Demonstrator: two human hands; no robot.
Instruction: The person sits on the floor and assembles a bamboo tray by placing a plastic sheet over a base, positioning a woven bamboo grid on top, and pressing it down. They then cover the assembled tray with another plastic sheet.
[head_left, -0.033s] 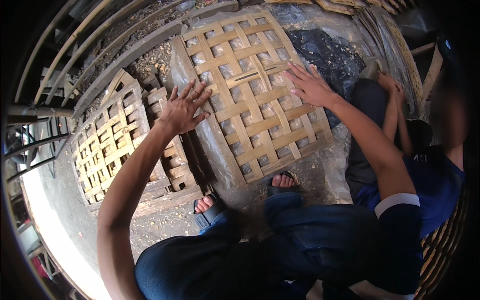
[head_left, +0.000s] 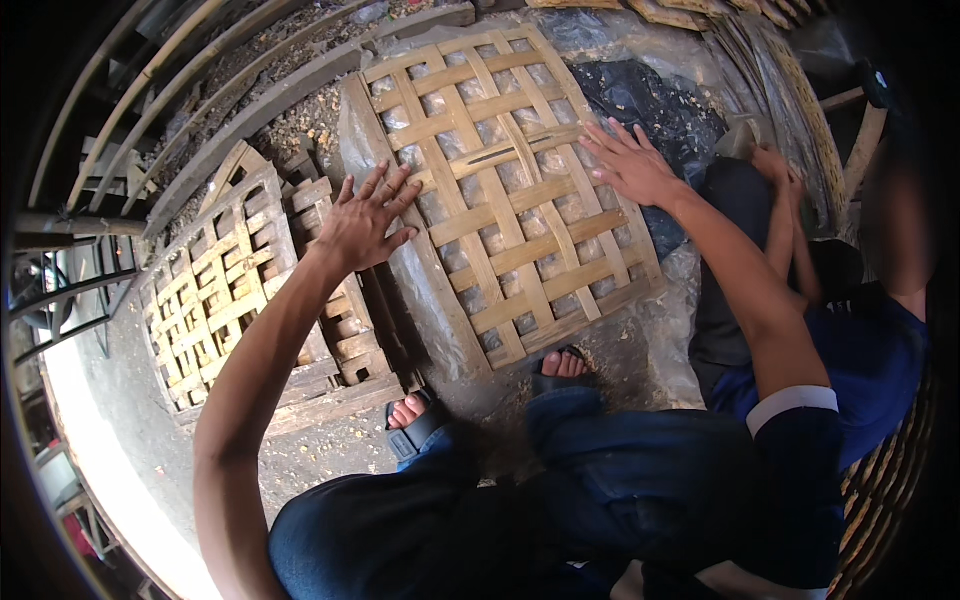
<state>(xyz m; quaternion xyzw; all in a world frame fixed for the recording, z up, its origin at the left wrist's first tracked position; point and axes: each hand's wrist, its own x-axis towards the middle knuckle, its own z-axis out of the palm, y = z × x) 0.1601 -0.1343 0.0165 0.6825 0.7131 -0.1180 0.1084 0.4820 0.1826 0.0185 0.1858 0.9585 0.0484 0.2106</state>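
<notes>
A rectangular tray of flat, woven bamboo strips [head_left: 537, 251] with wooden edges lies in front of my feet, clear plastic showing through its gaps. My left hand [head_left: 368, 222] rests palm down over its left edge, fingers spread. Over the right edge lies my right hand [head_left: 632, 167], also flat with its fingers apart. Neither hand grips anything. A dark split runs along one strip [head_left: 490, 158] between the hands. Clear plastic [head_left: 425, 300] covers part of the left edge.
More woven bamboo trays [head_left: 215, 290] lie at the left. A black plastic sheet [head_left: 650, 110] is at the far right. A person in a blue shirt [head_left: 865, 350] sits close on my right, hands together. Bamboo poles [head_left: 150, 75] and a wooden beam [head_left: 300, 95] edge the far left.
My right hand has shifted slightly to the right along the tray's edge. My left hand stays in place.
</notes>
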